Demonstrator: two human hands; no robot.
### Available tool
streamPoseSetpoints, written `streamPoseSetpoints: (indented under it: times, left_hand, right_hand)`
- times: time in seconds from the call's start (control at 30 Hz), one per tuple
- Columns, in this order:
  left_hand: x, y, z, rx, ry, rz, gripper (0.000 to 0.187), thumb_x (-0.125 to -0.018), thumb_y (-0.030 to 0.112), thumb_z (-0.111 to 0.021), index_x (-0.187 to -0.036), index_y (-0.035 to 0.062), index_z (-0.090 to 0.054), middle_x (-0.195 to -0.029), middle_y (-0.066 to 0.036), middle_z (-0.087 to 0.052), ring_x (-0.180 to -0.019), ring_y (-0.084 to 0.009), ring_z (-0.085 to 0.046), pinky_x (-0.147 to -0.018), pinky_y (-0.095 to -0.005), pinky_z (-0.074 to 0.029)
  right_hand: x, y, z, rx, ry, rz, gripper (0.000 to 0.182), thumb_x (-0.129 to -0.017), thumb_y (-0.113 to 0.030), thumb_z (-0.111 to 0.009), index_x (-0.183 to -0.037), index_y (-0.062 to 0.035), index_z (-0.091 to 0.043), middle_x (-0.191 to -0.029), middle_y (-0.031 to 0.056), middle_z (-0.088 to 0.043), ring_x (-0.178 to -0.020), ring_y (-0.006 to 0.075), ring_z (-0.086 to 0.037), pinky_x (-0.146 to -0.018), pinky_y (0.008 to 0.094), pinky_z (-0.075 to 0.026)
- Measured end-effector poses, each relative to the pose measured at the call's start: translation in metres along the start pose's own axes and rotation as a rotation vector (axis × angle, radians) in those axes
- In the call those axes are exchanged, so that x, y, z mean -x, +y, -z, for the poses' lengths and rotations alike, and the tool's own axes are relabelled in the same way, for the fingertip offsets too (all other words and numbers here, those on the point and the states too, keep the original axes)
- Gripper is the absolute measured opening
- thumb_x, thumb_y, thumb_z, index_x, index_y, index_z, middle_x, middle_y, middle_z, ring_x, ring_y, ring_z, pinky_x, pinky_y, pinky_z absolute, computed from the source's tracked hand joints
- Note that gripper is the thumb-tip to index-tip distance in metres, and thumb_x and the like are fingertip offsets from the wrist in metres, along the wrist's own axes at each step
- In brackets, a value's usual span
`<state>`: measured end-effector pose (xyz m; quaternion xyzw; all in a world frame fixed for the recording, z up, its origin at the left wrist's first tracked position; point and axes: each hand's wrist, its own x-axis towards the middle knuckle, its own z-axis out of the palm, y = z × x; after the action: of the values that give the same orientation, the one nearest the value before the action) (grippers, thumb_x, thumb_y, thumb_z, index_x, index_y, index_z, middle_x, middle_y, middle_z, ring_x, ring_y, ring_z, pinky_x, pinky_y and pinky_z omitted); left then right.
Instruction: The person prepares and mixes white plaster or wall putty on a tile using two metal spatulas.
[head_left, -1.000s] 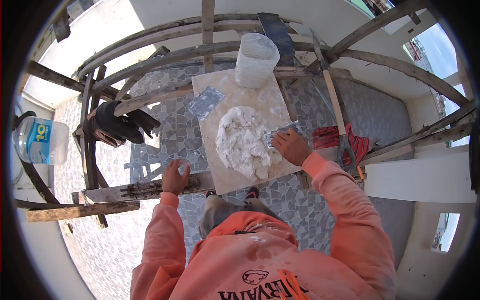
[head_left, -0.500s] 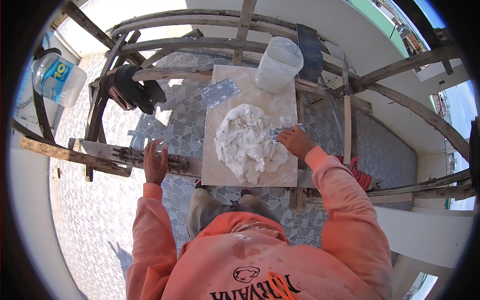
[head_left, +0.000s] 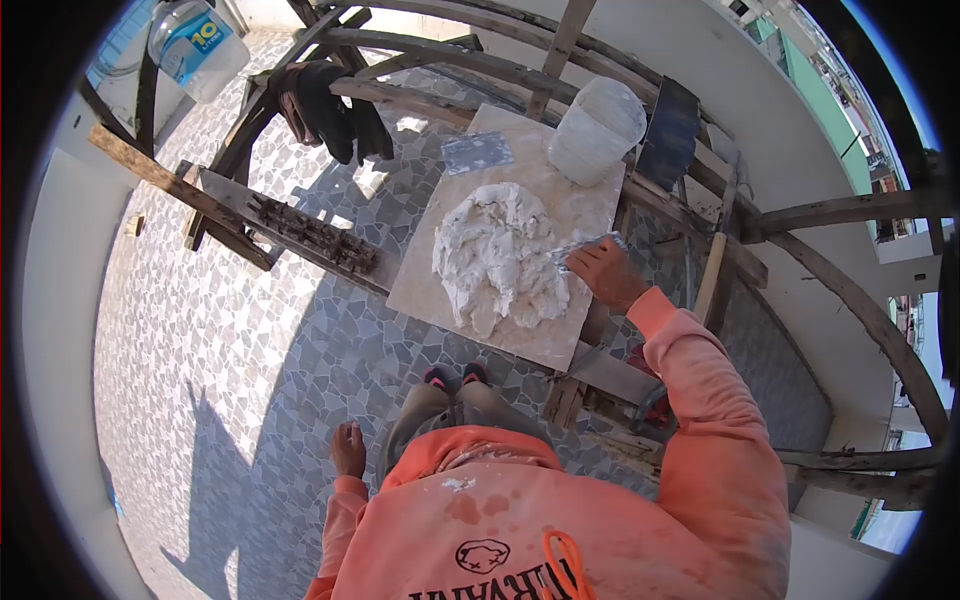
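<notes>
In the head view, my right hand (head_left: 608, 274) is closed around a flat, putty-smeared metal scraper (head_left: 570, 252). Its blade is right at the right edge of a big heap of wet white putty (head_left: 500, 250). The heap sits on a pale, stained board (head_left: 420, 285). A second flat scraper plate (head_left: 478, 153), coated with dried white, lies on the board's far left part. My left hand (head_left: 348, 449) hangs low beside my left leg over the tiled floor, empty, with its fingers loosely extended.
A cloudy plastic container (head_left: 598, 130) stands at the board's far right corner, near a dark panel (head_left: 670, 135). Rough timber scaffolding surrounds the board. Dark cloth (head_left: 325, 110) hangs on it at left, near a water jug (head_left: 197, 50). A wooden handle (head_left: 711, 275) leans at right.
My left hand has come down and back from the left plank to beside my leg. The view has turned and I stand farther back. My right hand keeps hold of the scraper by the putty.
</notes>
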<state>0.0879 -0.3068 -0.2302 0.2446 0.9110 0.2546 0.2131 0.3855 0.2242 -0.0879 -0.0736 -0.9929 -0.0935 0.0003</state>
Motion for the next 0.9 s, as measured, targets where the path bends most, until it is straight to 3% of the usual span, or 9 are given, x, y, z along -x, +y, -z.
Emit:
streamPoseSetpoints:
  times: [0.07,0.13,0.27,0.37,0.47,0.57,0.67,0.77,0.9]
  left_hand:
    - [0.025,-0.045,-0.017,-0.094,-0.105,0.091,0.034,-0.097,0.032,-0.054,-0.101,0.0011,-0.066,-0.098,-0.023,-0.067,-0.093,-0.0428,-0.064,-0.08,-0.0487,-0.049]
    - [0.046,-0.072,-0.028,-0.152,-0.258,0.179,0.04,-0.096,0.037,-0.052,-0.101,0.0007,-0.066,-0.098,-0.026,-0.067,-0.095,-0.0458,-0.062,-0.081,-0.0517,-0.048]
    - [0.069,-0.105,-0.049,-0.147,-0.283,0.216,0.043,-0.096,0.04,-0.05,-0.096,0.0003,-0.067,-0.097,-0.027,-0.067,-0.094,-0.0474,-0.062,-0.081,-0.0534,-0.047]
    - [0.08,-0.114,-0.043,-0.148,-0.325,0.214,0.041,-0.096,0.039,-0.049,-0.096,0.0009,-0.065,-0.101,-0.026,-0.066,-0.096,-0.0477,-0.06,-0.084,-0.054,-0.046]
    - [0.073,-0.107,-0.031,-0.148,-0.235,0.236,0.041,-0.097,0.039,-0.049,-0.096,0.0013,-0.065,-0.101,-0.026,-0.066,-0.097,-0.0475,-0.06,-0.084,-0.0536,-0.046]
    - [0.087,-0.09,-0.024,-0.143,-0.099,0.276,0.04,-0.097,0.039,-0.049,-0.097,0.0017,-0.065,-0.1,-0.026,-0.066,-0.098,-0.0473,-0.06,-0.084,-0.0533,-0.047]
    - [0.114,-0.082,-0.029,-0.07,0.005,0.372,0.04,-0.098,0.038,-0.049,-0.096,0.001,-0.064,-0.099,-0.027,-0.066,-0.095,-0.0482,-0.061,-0.081,-0.0536,-0.047]
    - [0.151,-0.077,-0.057,-0.119,0.007,0.324,0.042,-0.097,0.04,-0.049,-0.095,0.0004,-0.063,-0.095,-0.027,-0.066,-0.092,-0.0485,-0.062,-0.079,-0.0538,-0.047]
    - [0.197,-0.052,-0.089,-0.054,-0.103,0.502,0.043,-0.096,0.042,-0.05,-0.097,0.0022,-0.065,-0.091,-0.028,-0.066,-0.093,-0.0476,-0.062,-0.08,-0.0541,-0.047]
  right_hand:
    - [0.001,-0.009,0.015,0.029,0.069,0.016,0.024,-0.087,-0.017,-0.057,-0.109,-0.0093,-0.061,-0.105,0.0028,-0.065,-0.101,0.0166,-0.062,-0.083,0.0348,-0.041]
    - [0.013,-0.028,-0.011,0.064,0.01,0.05,0.025,-0.087,-0.017,-0.057,-0.11,-0.0096,-0.061,-0.106,0.0029,-0.065,-0.103,0.0161,-0.062,-0.083,0.0349,-0.041]
    - [0.023,-0.033,-0.021,0.084,-0.056,0.054,0.026,-0.087,-0.016,-0.057,-0.112,-0.0101,-0.061,-0.107,0.0028,-0.065,-0.105,0.0155,-0.061,-0.083,0.0354,-0.041]
    - [0.001,-0.014,0.014,0.056,-0.012,0.029,0.026,-0.088,-0.015,-0.056,-0.113,-0.0105,-0.061,-0.108,0.0023,-0.065,-0.106,0.016,-0.061,-0.084,0.0359,-0.04]
    - [-0.027,0.009,0.014,0.042,0.017,-0.019,0.035,-0.083,-0.009,-0.057,-0.118,-0.0081,-0.061,-0.119,0.0056,-0.065,-0.114,0.0174,-0.06,-0.087,0.0371,-0.041]
    - [-0.038,0.02,-0.03,0.122,0.044,0.065,0.028,-0.087,-0.014,-0.057,-0.114,-0.0112,-0.06,-0.11,0.0018,-0.065,-0.108,0.0154,-0.06,-0.086,0.0359,-0.039]
    - [-0.027,0.022,-0.049,0.158,-0.059,0.087,0.03,-0.086,-0.013,-0.057,-0.116,-0.0127,-0.059,-0.11,0.0011,-0.064,-0.108,0.0151,-0.06,-0.085,0.0356,-0.038]
    - [-0.02,0.048,-0.043,0.086,-0.08,0.182,0.029,-0.086,-0.013,-0.056,-0.115,-0.0148,-0.059,-0.11,0.0004,-0.064,-0.106,0.0151,-0.06,-0.084,0.0355,-0.038]
    - [-0.031,0.066,-0.017,-0.021,-0.002,0.157,0.025,-0.087,-0.013,-0.055,-0.112,-0.0159,-0.059,-0.106,0.0003,-0.064,-0.102,0.0159,-0.062,-0.084,0.0361,-0.038]
